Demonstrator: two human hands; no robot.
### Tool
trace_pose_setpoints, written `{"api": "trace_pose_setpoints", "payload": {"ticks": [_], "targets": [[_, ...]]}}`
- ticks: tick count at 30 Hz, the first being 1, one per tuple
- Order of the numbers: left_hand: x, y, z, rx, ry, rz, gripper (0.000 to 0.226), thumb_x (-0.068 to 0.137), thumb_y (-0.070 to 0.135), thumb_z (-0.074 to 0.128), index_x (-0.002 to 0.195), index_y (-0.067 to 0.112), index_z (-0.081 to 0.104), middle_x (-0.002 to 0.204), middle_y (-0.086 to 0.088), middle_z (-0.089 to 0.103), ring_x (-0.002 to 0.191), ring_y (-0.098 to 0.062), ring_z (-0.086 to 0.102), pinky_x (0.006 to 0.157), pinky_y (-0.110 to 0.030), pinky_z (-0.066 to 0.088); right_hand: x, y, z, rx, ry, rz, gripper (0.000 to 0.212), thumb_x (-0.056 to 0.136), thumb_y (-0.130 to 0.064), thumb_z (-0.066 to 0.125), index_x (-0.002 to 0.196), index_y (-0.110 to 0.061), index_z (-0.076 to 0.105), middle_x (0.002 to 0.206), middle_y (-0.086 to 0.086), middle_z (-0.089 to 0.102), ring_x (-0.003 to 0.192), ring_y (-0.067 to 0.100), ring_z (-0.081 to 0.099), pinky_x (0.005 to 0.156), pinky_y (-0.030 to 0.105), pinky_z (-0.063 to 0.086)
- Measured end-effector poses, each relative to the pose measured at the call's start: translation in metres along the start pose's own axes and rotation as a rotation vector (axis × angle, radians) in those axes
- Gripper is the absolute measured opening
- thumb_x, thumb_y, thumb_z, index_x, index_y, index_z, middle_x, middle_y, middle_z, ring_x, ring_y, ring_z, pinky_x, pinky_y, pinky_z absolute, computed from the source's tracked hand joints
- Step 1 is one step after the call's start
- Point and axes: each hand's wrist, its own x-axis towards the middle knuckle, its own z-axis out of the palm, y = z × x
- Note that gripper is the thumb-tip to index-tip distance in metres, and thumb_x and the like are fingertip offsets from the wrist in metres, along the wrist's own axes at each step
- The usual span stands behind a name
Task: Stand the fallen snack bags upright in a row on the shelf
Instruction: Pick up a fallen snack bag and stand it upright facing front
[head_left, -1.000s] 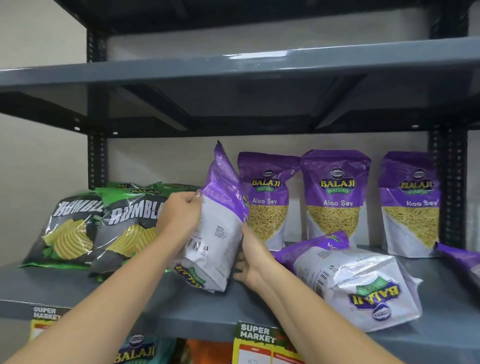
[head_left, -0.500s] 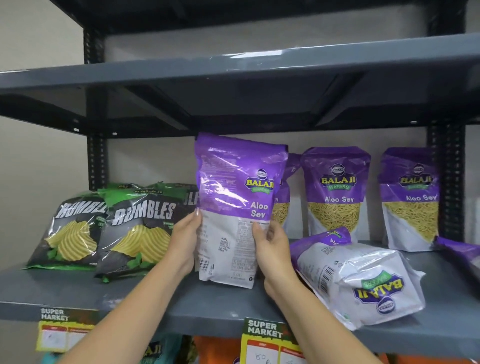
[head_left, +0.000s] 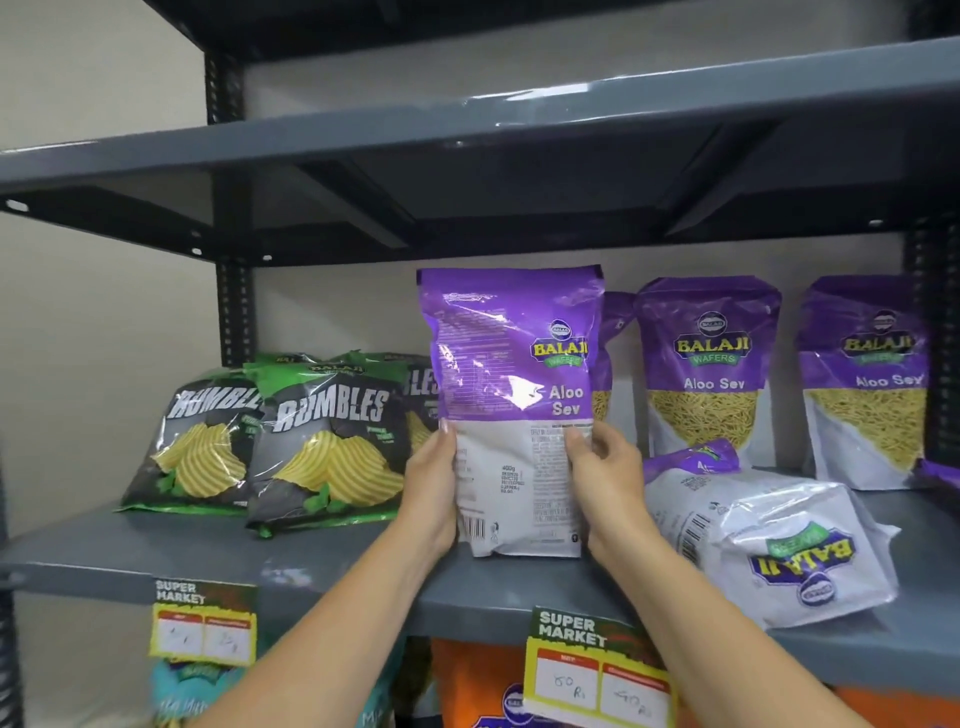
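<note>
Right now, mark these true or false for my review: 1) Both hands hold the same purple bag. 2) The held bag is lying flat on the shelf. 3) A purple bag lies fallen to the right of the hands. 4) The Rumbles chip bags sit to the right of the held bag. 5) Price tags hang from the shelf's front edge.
1) True: the left hand and right hand grip the Aloo Sev bag by its sides.
2) False: it is upright, its back panel facing the camera.
3) True: the fallen bag lies on the shelf.
4) False: the Rumbles bags sit to its left.
5) True: price tags hang there.
</note>
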Motion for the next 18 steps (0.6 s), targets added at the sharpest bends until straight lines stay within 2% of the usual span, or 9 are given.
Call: {"api": "trace_pose_setpoints", "payload": {"ticks": [2, 4, 7, 9, 11, 12, 14, 15, 18], "targets": [[-0.004, 0.003, 0.003, 0.058, 0.029, 0.018, 0.029, 0.102, 0.028, 0.045, 0.092, 0.016, 0.07, 0.08, 0.002, 0.078, 0.075, -0.014, 0.071, 0.064, -0.025, 0.056, -0.002, -0.004, -0.003, 0.045, -0.028, 0.037, 0.009, 0.091, -0.018, 0.058, 0.09, -0.022, 0.066, 0.105, 0.011, 0.074, 0.101, 0.03, 0.069, 0.096, 0.051, 0.053], [-0.008, 0.004, 0.006, 0.185, 0.149, 0.082, 0.024, 0.1, 0.03, 0.048, 0.104, 0.015, 0.066, 0.1, -0.004, 0.074, 0.093, -0.02, 0.068, 0.076, -0.03, 0.053, -0.001, -0.009, -0.003, 0.131, -0.042, 0.088, 0.012, 0.087, -0.025, 0.058, 0.084, -0.018, 0.067, 0.102, 0.017, 0.075, 0.098, 0.032, 0.07, 0.093, 0.049, 0.053], [-0.032, -0.002, 0.012, 0.463, 0.427, 0.282, 0.032, 0.092, 0.025, 0.061, 0.122, 0.017, 0.055, 0.13, -0.007, 0.052, 0.122, -0.026, 0.049, 0.099, -0.039, 0.041, 0.01, -0.002, 0.001, 0.248, -0.017, 0.179, 0.04, 0.074, -0.05, 0.053, 0.086, -0.016, 0.071, 0.105, 0.021, 0.074, 0.103, 0.041, 0.069, 0.09, 0.048, 0.054], [-0.057, -0.007, 0.022, 0.624, 0.409, 0.405, 0.035, 0.083, 0.019, 0.069, 0.114, 0.025, 0.054, 0.127, -0.006, 0.044, 0.126, -0.027, 0.041, 0.106, -0.043, 0.036, 0.028, 0.021, 0.004, 0.339, -0.001, 0.23, 0.061, 0.068, -0.065, 0.052, 0.1, -0.018, 0.073, 0.109, 0.012, 0.076, 0.105, 0.034, 0.07, 0.097, 0.049, 0.053], [-0.074, -0.014, 0.034, 0.734, 0.236, 0.355, 0.04, 0.079, 0.02, 0.072, 0.109, 0.031, 0.047, 0.125, -0.002, 0.04, 0.126, -0.025, 0.037, 0.107, -0.041, 0.034, 0.021, 0.014, 0.003, 0.38, 0.005, 0.275, 0.081, 0.067, -0.08, 0.048, 0.118, -0.02, 0.069, 0.122, 0.005, 0.072, 0.112, 0.025, 0.067, 0.103, 0.046, 0.05], [-0.078, -0.017, 0.039, 0.787, 0.163, 0.294, 0.045, 0.078, 0.021, 0.071, 0.112, 0.032, 0.044, 0.127, 0.0, 0.037, 0.127, -0.023, 0.034, 0.108, -0.039, 0.032, 0.015, 0.007, 0.002, 0.38, 0.008, 0.285, 0.077, 0.077, -0.076, 0.041, 0.118, -0.016, 0.067, 0.12, 0.006, 0.072, 0.109, 0.024, 0.067, 0.099, 0.041, 0.052], [-0.081, -0.019, 0.045, 0.843, 0.099, 0.239, 0.058, 0.074, 0.015, 0.069, 0.121, 0.027, 0.038, 0.132, 0.001, 0.033, 0.129, -0.022, 0.029, 0.108, -0.037, 0.03, 0.008, -0.002, -0.007, 0.345, -0.029, 0.281, 0.055, 0.098, -0.046, 0.028, 0.099, -0.007, 0.067, 0.091, 0.01, 0.071, 0.081, 0.022, 0.066, 0.07, 0.025, 0.056], [-0.079, -0.018, 0.046, 0.837, 0.084, 0.231, 0.066, 0.07, 0.012, 0.069, 0.126, 0.023, 0.036, 0.134, 0.0, 0.032, 0.13, -0.023, 0.028, 0.109, -0.036, 0.03, 0.011, 0.0, -0.013, 0.305, -0.04, 0.27, 0.048, 0.101, -0.034, 0.026, 0.09, -0.007, 0.064, 0.08, 0.009, 0.067, 0.068, 0.019, 0.061, 0.057, 0.022, 0.051], [-0.061, -0.018, 0.042, 0.818, -0.032, 0.141, 0.102, 0.047, 0.023, 0.07, 0.14, 0.018, 0.026, 0.139, -0.005, 0.035, 0.132, -0.026, 0.036, 0.113, -0.039, 0.033, 0.017, 0.007, -0.02, 0.251, 0.0, 0.207, 0.041, 0.099, -0.02, 0.027, 0.085, -0.01, 0.064, 0.06, 0.001, 0.062, 0.049, 0.009, 0.053, 0.047, 0.023, 0.038]]}}
